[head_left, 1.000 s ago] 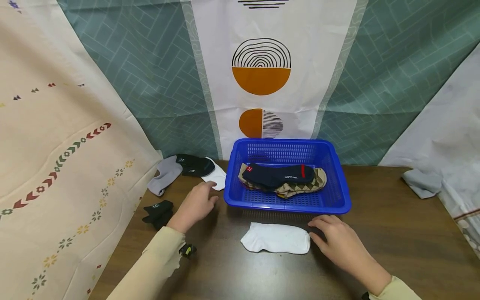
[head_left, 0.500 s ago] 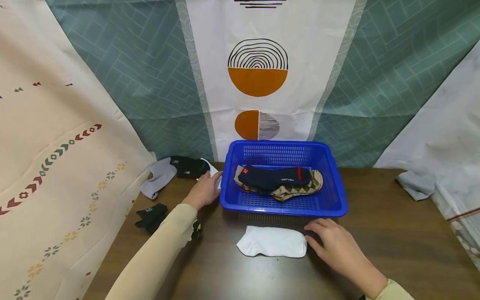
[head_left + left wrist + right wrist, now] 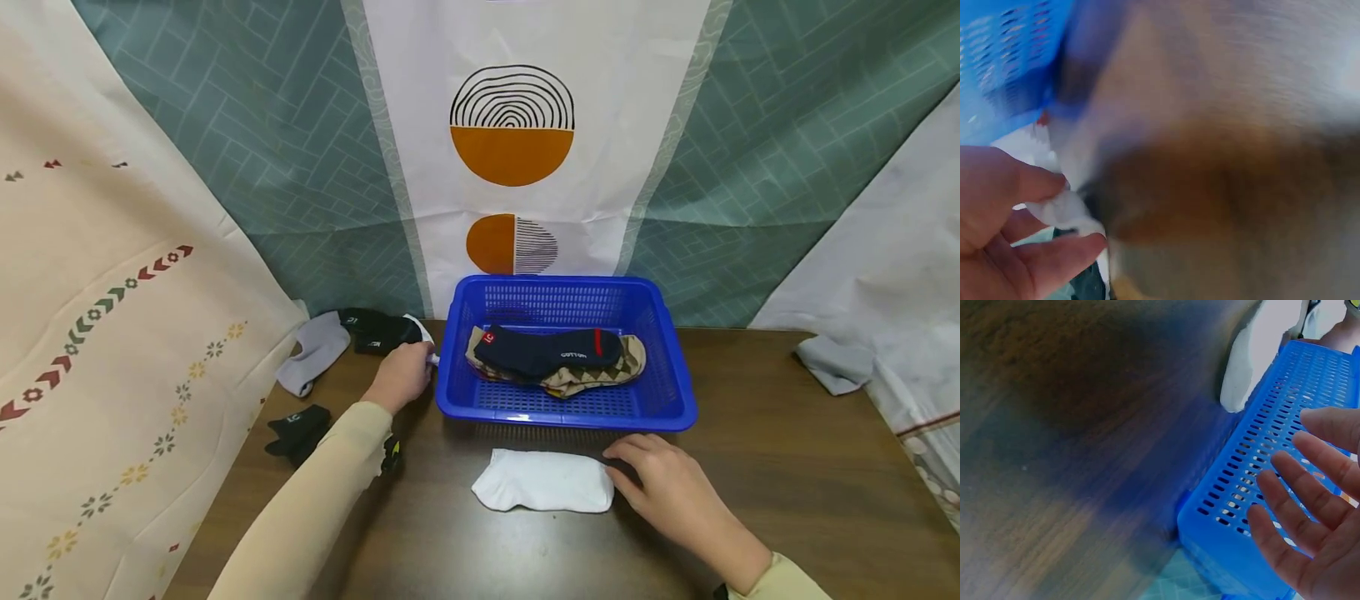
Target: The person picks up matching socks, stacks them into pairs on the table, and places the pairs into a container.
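Left of the blue basket [image 3: 566, 414], my left hand [image 3: 403, 377] pinches a white ankle sock [image 3: 1066, 211] between thumb and fingers. In the head view much of that sock is hidden behind the hand. Another white ankle sock [image 3: 543, 481] lies flat in front of the basket, its toe pointing right. Close to that toe is my right hand [image 3: 670, 483], fingers relaxed and holding nothing. In the right wrist view its fingers [image 3: 1310, 494] are spread apart. A navy sock [image 3: 551, 352] lies on a beige diamond-patterned sock [image 3: 581, 382] inside the basket.
Black socks [image 3: 377, 331] lie at the back left, beside a light grey sock [image 3: 315, 350]. A black sock [image 3: 297, 432] sits near my left forearm. Far right is a grey sock [image 3: 835, 363]. Patterned cloth hangs behind the wooden table [image 3: 757, 433].
My left hand has reached away from me to the white sock left of the basket and pinched it. My right hand stays by the toe of the front sock.
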A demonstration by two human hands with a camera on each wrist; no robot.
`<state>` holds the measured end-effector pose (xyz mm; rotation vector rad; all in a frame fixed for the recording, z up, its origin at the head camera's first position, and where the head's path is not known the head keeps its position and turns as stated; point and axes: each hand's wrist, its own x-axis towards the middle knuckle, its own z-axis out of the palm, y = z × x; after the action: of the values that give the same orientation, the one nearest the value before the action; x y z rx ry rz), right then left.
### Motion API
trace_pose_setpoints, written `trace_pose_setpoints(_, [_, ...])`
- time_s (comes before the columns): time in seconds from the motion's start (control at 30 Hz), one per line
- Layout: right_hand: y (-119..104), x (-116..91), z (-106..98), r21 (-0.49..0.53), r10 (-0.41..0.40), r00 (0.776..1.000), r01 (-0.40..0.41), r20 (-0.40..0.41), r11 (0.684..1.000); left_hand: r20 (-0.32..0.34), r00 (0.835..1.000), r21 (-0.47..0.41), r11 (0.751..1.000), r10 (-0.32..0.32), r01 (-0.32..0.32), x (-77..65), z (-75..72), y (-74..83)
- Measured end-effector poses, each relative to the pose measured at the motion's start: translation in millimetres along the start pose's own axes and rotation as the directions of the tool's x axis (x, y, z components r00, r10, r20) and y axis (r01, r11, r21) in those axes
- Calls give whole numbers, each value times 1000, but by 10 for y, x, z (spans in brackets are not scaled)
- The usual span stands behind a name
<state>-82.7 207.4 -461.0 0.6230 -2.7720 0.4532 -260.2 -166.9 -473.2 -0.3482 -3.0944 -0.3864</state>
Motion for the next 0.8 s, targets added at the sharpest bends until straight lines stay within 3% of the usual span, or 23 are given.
trace_pose_setpoints(0.1, [-26,17,-19,4,-7,1000,7,-7,1000,-54,998,-128,991,-39,32,8,-120,-22])
trace_pose_setpoints(0.27, [-67,34,-49,7,5,1000,-5,-5,1000,-185,980,-332,943,-68,3,23,-341,22])
trace_pose_setpoints(0.37, [-90,40,-67,12,10,1000,-10,-8,1000,-269,957,-419,908,-104,-19,7,-468,72])
trace_pose_setpoints(0.53, [-122,38,-91,20,8,1000,-8,-19,1000,-364,904,-590,807,-227,-35,-77,-674,167])
trace_pose_setpoints(0.6, [-132,35,-97,21,8,1000,-8,-20,1000,-386,884,-634,772,-265,-45,-130,-740,197])
trace_pose_setpoints(0.67, [-140,34,-102,23,8,1000,-7,-21,1000,-408,868,-652,755,-283,-61,-190,-786,219])
trace_pose_setpoints(0.8, [-158,42,-111,29,-3,1000,4,-30,1000,-426,861,-660,746,-280,-84,-351,-823,244])
